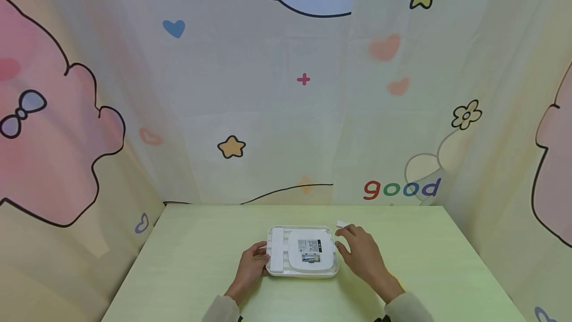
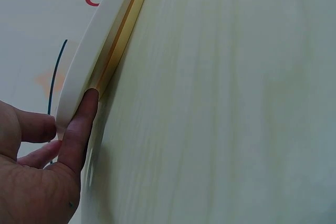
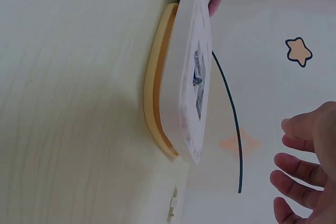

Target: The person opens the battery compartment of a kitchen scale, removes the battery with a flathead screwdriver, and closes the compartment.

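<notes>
A flat white battery-powered device with rounded corners lies face down on the table. Its raised panel bears a printed label and an uncovered battery slot with a battery inside. Below its white shell, a yellow-orange part shows along the side. My left hand pinches the left edge; in the left wrist view one finger reaches under the rim. Just off the right edge, my right hand hovers with loosely bent fingers and nothing in them.
A small white cover-like piece lies on the pale wood-grain table, behind my right fingertips. Printed curtains with stars and hearts hang at the table's back and on both sides.
</notes>
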Available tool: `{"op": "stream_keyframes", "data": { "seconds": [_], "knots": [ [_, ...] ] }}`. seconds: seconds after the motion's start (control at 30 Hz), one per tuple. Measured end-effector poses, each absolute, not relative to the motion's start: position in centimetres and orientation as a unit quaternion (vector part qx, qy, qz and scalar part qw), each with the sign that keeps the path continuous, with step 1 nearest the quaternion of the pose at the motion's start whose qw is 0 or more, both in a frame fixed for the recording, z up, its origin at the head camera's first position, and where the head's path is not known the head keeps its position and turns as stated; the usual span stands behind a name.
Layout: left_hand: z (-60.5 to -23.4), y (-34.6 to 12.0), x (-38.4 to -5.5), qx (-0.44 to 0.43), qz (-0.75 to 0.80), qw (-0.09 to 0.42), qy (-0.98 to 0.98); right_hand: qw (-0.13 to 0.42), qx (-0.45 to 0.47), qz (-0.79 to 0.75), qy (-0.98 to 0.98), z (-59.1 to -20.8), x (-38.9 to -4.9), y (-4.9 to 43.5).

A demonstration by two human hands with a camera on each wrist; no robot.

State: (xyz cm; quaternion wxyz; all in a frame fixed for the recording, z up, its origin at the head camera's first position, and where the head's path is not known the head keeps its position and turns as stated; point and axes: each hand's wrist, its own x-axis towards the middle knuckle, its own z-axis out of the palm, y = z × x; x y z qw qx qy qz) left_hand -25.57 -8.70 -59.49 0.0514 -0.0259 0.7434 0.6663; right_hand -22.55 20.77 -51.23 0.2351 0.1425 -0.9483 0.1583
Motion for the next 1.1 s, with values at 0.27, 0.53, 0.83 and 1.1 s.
{"op": "stream_keyframes", "data": {
  "seconds": [0.27,0.53,0.83,1.1],
  "knots": [
    [-59.5,-8.7,-25.6,-0.033,0.663,0.05,0.746,0.206,0.151,0.167,-0.952,-52.2,-21.6,19.5],
    [-59.4,-8.7,-25.6,-0.031,0.66,0.052,0.748,0.189,0.163,0.174,-0.953,-53.1,-21.3,18.7],
    [-59.4,-8.7,-25.7,-0.033,0.666,0.052,0.744,0.143,0.163,0.169,-0.961,-54.0,-21.6,17.5],
    [-59.3,-8.7,-25.5,-0.03,0.661,0.05,0.748,0.155,0.178,0.173,-0.956,-54.9,-21.8,16.8]
  ]
}}
